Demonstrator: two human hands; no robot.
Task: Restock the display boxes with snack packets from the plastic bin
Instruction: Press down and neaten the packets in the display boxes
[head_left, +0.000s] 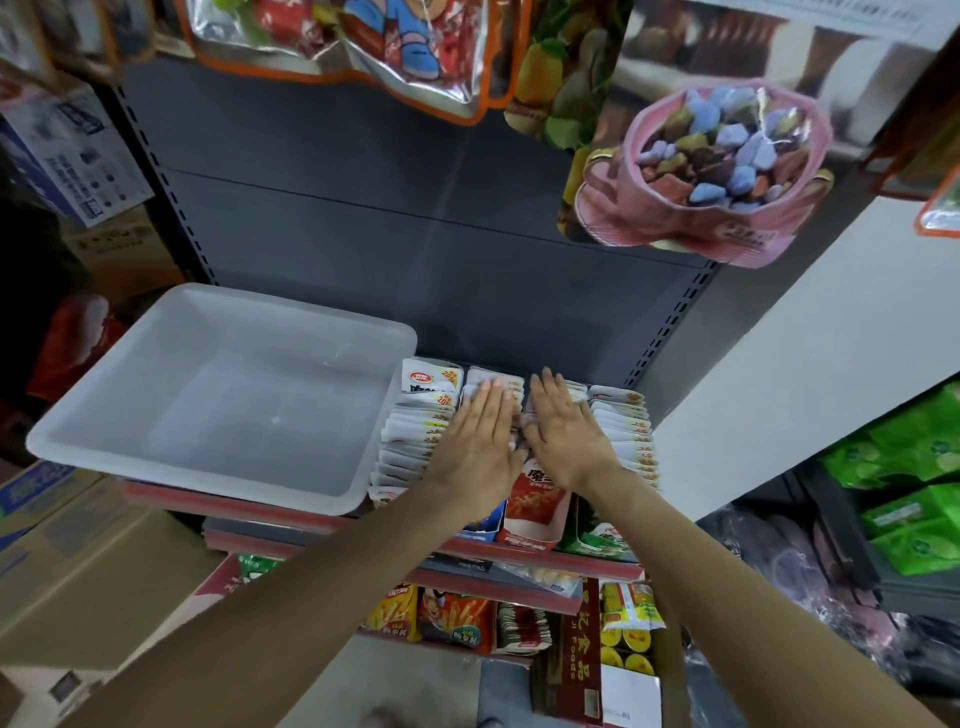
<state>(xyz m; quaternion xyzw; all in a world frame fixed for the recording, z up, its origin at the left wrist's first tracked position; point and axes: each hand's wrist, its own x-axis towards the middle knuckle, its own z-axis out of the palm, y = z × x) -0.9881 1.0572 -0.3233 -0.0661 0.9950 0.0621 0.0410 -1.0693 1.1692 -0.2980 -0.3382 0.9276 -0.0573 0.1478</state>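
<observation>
2 flat hands, left hand (480, 431) and right hand (563, 426), press snack packets (623, 431).

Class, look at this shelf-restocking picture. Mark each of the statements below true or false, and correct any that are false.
1. The plastic bin is full of snack packets. False: no packets show in it.
2. Both hands lie flat, fingers straight, on the rows of snack packets. True: left hand, right hand.
3. The bin sits to the right of the display boxes. False: it sits to their left.
4. A pink bag of coloured candy stones hangs above the shelf on the right. True.
5. The right hand holds one packet in the air. False: it presses the rows.
</observation>
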